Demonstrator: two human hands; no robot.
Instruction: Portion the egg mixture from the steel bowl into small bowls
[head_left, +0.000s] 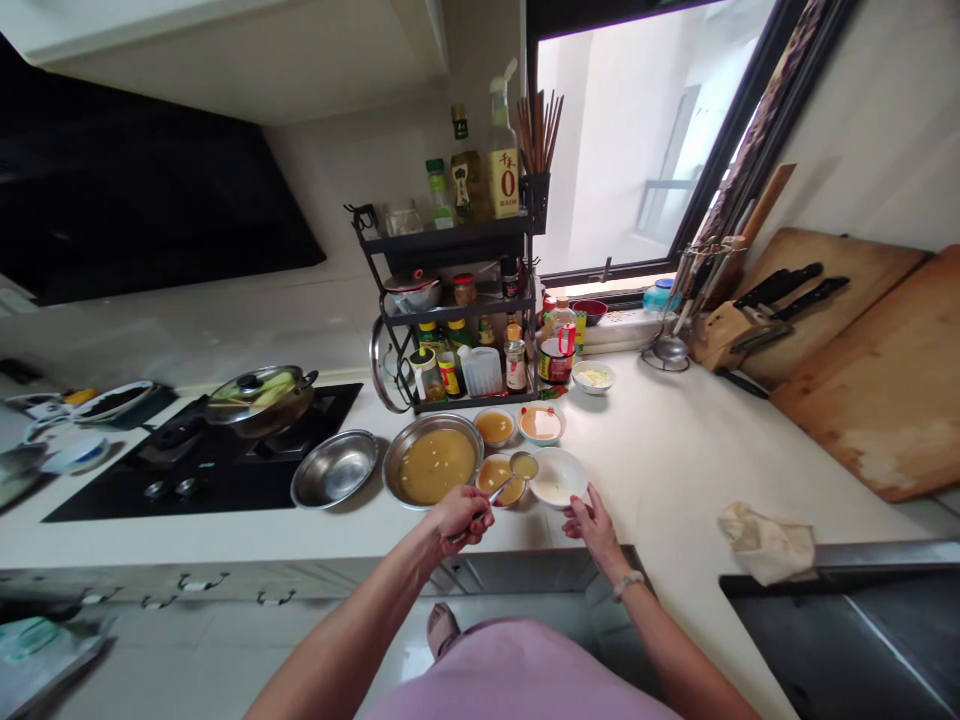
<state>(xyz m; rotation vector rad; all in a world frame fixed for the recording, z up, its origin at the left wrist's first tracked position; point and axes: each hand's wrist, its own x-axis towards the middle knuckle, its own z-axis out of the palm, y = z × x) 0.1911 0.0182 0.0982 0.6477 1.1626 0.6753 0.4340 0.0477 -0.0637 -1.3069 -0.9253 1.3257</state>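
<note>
- Left hand (461,518): forearm angled up and inward, fist wrapped around ladle (523,465) handle, palm down.
- Ladle: holds liquid, head between soup bowl (498,482) and white bowl (556,478), overlapping both in view.
- Right hand (595,525): forearm reaching up-left, thumb and fingers gripping white bowl's near-right rim.
- Hands apart; white bowl on counter (660,440).

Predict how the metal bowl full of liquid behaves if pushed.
The metal bowl probably feels heavy, given its broad pool of liquid. That liquid may slosh out if shoved. Its wide, shallow shape suggests sliding before tipping.
</note>
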